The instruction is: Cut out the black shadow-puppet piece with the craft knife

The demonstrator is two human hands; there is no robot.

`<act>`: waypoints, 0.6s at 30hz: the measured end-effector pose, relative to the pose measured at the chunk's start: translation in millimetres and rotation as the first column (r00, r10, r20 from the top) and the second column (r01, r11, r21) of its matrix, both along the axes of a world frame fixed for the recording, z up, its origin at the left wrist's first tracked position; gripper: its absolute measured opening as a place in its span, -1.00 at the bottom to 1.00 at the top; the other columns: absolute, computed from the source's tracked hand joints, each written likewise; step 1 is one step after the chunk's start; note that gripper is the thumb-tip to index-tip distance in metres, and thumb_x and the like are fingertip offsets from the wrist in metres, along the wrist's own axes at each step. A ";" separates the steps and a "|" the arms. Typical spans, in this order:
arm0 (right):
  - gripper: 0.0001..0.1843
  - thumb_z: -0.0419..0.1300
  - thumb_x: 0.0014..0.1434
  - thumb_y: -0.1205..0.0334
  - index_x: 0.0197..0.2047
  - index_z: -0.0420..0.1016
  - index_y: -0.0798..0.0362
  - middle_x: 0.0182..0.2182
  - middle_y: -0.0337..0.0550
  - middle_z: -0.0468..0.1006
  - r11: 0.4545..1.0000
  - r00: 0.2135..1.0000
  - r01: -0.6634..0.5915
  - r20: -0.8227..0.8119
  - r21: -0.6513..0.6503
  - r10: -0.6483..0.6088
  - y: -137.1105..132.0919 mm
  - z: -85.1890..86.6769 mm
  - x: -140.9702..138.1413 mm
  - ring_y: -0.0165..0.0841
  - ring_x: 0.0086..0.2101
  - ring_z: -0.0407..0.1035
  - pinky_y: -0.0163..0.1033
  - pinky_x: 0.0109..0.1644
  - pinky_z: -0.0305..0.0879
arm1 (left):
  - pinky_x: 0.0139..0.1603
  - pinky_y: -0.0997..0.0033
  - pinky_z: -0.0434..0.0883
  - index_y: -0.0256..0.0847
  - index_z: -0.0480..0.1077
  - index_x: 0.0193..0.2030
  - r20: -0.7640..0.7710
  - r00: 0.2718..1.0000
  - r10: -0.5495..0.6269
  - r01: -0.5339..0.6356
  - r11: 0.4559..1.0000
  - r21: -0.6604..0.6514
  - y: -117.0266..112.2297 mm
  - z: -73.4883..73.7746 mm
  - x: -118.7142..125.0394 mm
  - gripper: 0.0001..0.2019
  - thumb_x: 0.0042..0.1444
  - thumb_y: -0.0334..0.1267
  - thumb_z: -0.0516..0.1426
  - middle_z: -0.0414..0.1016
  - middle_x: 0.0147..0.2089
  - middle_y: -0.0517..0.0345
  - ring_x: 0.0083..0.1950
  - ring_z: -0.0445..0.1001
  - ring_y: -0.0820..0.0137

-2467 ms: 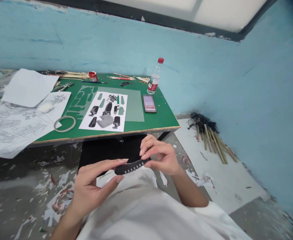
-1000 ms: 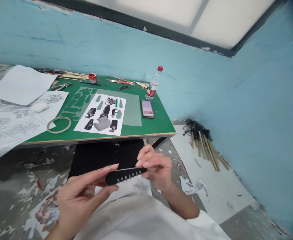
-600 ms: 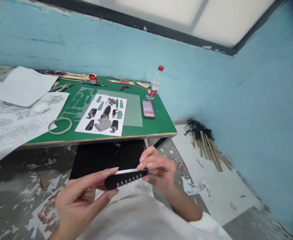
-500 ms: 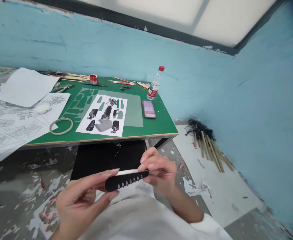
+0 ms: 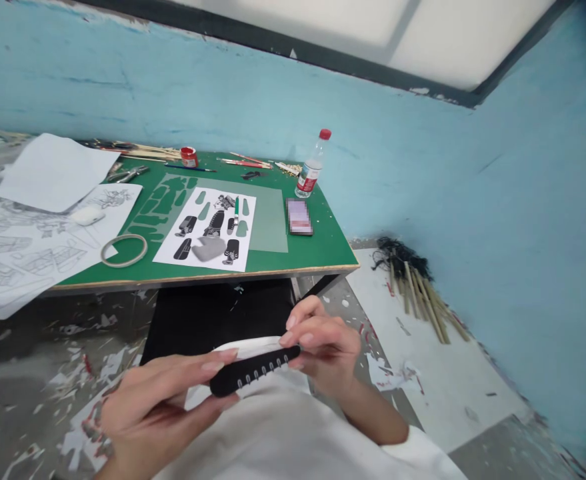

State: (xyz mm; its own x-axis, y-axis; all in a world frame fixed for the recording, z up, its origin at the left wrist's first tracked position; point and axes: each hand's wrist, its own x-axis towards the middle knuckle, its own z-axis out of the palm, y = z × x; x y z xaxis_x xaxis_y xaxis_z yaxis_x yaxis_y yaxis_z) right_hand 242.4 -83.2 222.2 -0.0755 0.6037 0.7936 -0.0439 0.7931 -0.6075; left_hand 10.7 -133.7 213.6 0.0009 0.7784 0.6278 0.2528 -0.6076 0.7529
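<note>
Between my two hands, above my lap, is a small black paper cutout [image 5: 253, 373], elongated with rounded ends and a row of small pale oval marks along its lower side. My left hand [image 5: 167, 407] pinches its wider left end between thumb and fingers. The narrower right end is held in the fingertips of my right hand [image 5: 325, 343]. A white edge [image 5: 253, 345] shows behind the cutout. On the green table ahead lies a printed sheet [image 5: 173, 259] with black figure parts and cut-out holes. A green-handled craft knife [image 5: 236, 208] rests on that sheet.
A translucent sheet [image 5: 267, 220] lies under the print. The table [image 5: 330, 250] also bears a tape roll [image 5: 123, 251], pliers [image 5: 129, 175], a red paint jar [image 5: 189, 157], a bottle [image 5: 309, 173], a phone [image 5: 299, 217] and line drawings [image 5: 17, 267]. A stick bundle [image 5: 423, 293] leans by the right wall.
The cutout has tilted a little, its left end lower, and more of the white edge behind it shows. My right hand has shifted slightly right; both hands keep their hold.
</note>
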 end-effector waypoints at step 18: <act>-0.69 0.44 0.35 0.11 0.13 0.62 -0.20 -0.35 -0.22 0.78 0.996 0.997 -0.067 -0.024 0.058 0.068 0.1 4.1 -0.3 -0.27 -0.38 0.52 -0.15 -0.28 0.45 | -0.16 0.43 0.68 -0.04 0.63 -0.08 -0.197 0.975 -0.105 0.152 0.959 0.240 8.6 -0.9 -16.0 -0.83 0.25 -0.40 0.37 0.76 0.05 0.14 -0.13 0.78 0.31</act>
State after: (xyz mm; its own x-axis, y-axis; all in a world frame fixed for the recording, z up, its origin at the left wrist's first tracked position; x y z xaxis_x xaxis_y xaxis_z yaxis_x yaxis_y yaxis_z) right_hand 242.2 -83.1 226.3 -0.0933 0.5520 0.8286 -0.1137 0.8209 -0.5596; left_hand -5.3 -125.1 212.7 0.2217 0.5809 0.7832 0.2771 -0.8076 0.5205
